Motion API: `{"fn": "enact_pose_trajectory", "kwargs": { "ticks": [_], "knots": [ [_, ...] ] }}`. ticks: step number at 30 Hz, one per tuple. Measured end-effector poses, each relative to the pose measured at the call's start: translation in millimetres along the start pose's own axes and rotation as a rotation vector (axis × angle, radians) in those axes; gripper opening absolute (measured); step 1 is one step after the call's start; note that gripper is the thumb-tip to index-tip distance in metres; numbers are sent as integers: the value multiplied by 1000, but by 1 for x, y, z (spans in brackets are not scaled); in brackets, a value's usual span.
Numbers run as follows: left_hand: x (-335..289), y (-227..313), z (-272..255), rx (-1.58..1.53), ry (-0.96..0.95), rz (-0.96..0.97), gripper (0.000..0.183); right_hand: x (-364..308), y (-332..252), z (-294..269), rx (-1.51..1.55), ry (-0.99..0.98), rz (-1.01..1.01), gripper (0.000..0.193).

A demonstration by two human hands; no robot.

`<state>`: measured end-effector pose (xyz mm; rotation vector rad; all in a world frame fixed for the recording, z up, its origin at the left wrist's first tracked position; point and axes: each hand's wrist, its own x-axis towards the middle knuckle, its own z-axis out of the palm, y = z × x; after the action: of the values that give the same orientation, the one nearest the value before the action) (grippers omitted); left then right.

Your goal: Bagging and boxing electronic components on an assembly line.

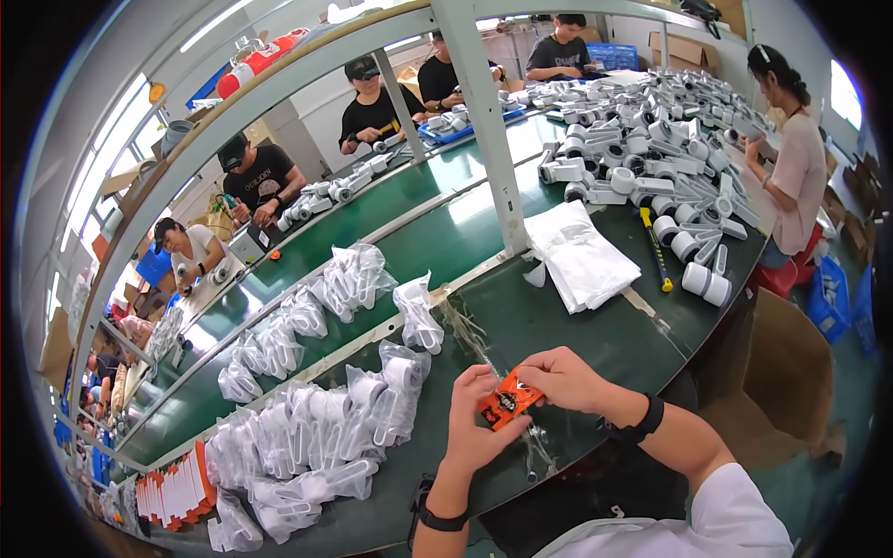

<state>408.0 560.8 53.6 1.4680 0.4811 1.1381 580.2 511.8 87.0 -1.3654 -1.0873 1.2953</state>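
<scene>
A small orange packet [508, 402] with dark print is held between my two hands above the near edge of the dark green table. My right hand [569, 379] pinches its upper right side between thumb and fingers. Around its left side my left hand [472, 430] is curled, the thumb along the lower edge. What the packet contains is hidden. Beneath my hands, strips of clear tape [535, 451] cling to the tabletop. Left of my hands are rows of white handheld devices in clear bags [307, 423].
White plastic bags [581, 260] are stacked ahead, beside a yellow utility knife [656, 251]. Loose grey-white devices [642, 153] heap up at the far right. A metal post [484, 130] rises from the table. Orange-edged cards [175, 488] stand lower left; a cardboard box [777, 372] is right. Several co-workers sit around.
</scene>
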Motion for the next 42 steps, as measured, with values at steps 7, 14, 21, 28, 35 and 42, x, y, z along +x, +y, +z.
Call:
{"fn": "enact_pose_trajectory", "kwargs": {
  "ticks": [7,14,21,28,35,42],
  "knots": [
    [-2,-6,-4,543,-69,379,16,-7,13,5,-114,141,-92,22],
    [-14,-9,-4,137,-175,-98,11,-28,11,-3,-596,23,-561,19],
    [-24,26,-5,144,-337,-279,9,-60,3,1,-823,-3,-610,15],
    [-91,41,14,-723,-215,-564,15,-103,20,23,-1007,179,-1310,19],
    [-139,27,15,-796,-411,-589,27,-117,27,31,-731,-49,-1230,30],
    [-160,23,61,-956,-132,-320,32,-128,47,50,-554,279,-1216,22]
  ]
}}
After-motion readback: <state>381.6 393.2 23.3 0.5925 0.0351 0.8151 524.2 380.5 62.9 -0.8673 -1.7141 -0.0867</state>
